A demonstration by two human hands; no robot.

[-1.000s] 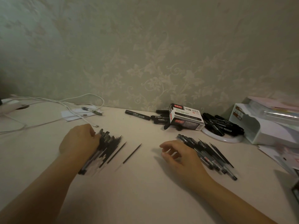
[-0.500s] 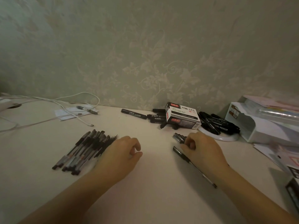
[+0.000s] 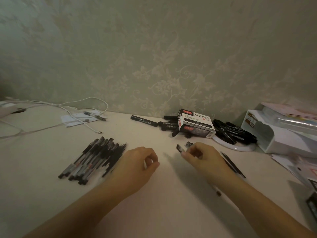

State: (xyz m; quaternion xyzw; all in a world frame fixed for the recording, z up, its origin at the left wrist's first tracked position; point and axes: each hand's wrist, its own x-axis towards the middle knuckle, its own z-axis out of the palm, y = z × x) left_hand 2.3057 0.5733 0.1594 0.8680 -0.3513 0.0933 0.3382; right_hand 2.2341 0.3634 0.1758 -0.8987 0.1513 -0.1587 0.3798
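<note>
- Cables (image 3: 56,105), white, are trailing across the far left of the table (image 3: 171,194), and one plug end is lying free on the tabletop.
- Paper sheets (image 3: 75,118) are lying under the cables, with a small pen-like item on top, too small to identify.
- Left pile of pens (image 3: 92,158) is lying flat on the table, the pens side by side and pointing diagonally.
- Left hand (image 3: 137,167) is hovering just right of that pile, palm down, fingers loosely curled, thumb tip nearly meeting the forefinger tip; nothing is showing between them.
- Single marker (image 3: 144,120) is lying alone near the wall (image 3: 171,66), with loose markers (image 3: 169,125) bunched against the box (image 3: 195,124).
- Right hand (image 3: 204,158) is gripping one pen (image 3: 179,148), fingers curled round its barrel; the dark cap end is sticking out toward the left hand, and the other end is showing below the wrist.
- Box, black and white with red labels, is resting on markers by the wall, behind the right hand.
- Right pile of pens (image 3: 233,164) is lying under and beside the right hand, mostly covered by it.
- Plate (image 3: 240,148), white, is carrying a heap of black markers (image 3: 235,133), just right of the box.
- Desk tray (image 3: 274,140), white, is standing at the far right, holding folders (image 3: 291,115); loose papers (image 3: 288,162) are lying in front of it.
</note>
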